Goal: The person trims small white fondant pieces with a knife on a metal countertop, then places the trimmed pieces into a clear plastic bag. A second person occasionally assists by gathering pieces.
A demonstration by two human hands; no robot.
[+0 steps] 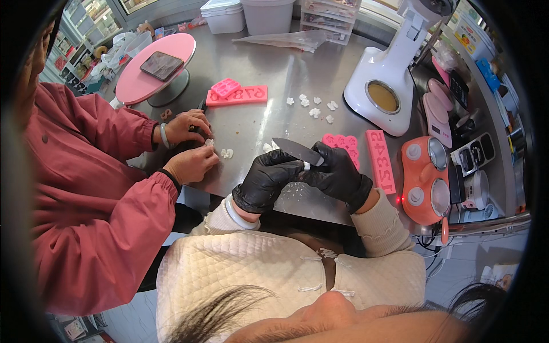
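Note:
My left hand (270, 179), in a black glove, pinches a small white molded piece (306, 166) at its fingertips. In my right hand (341, 173), gloved the same way, is a knife with a dark blade (294, 148) that slants over the left fingers; its handle is hidden in the grip. Another white piece (270, 147) lies just beyond my left hand. Several white flower-shaped pieces (315, 112) are scattered farther back on the steel table (253, 124). White crumbs lie beneath my hands. A pink silicone mold (343, 143) is partly covered by my right hand.
A pink number mold (379, 160) and an orange two-pot melter (424, 180) stand at right, below a white machine (381, 90). At left, a co-worker's hands (191, 163) handle a small white piece. Behind are stacked pink molds (240, 95) and a pink turntable (128, 81) bearing a phone (161, 65).

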